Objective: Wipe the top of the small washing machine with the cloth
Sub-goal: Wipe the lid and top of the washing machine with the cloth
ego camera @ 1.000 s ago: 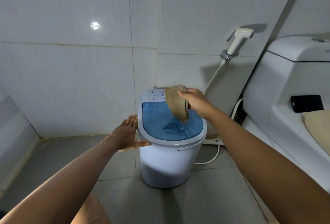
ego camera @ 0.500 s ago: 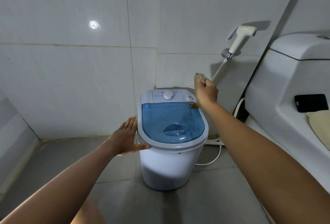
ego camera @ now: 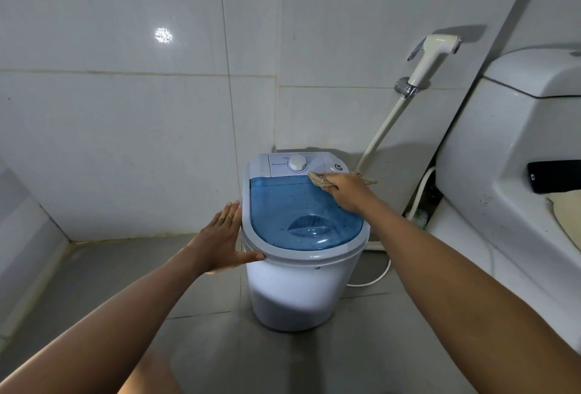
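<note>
Tan cloth (ego camera: 317, 179) is pinned flat under the right hand (ego camera: 347, 190), fingers closed down on it right at the back edge of the blue lid (ego camera: 301, 214), just in front of the white dial (ego camera: 297, 163), with a bit poking out past the knuckles over the washing machine (ego camera: 298, 286) rim. Left hand (ego camera: 224, 241) is open and flat, fingers spread against the machine's left rim, thumb hooked on the front edge. Grey floor (ego camera: 94, 271) is bare on the left; toilet (ego camera: 515, 157) crowds in near the right.
</note>
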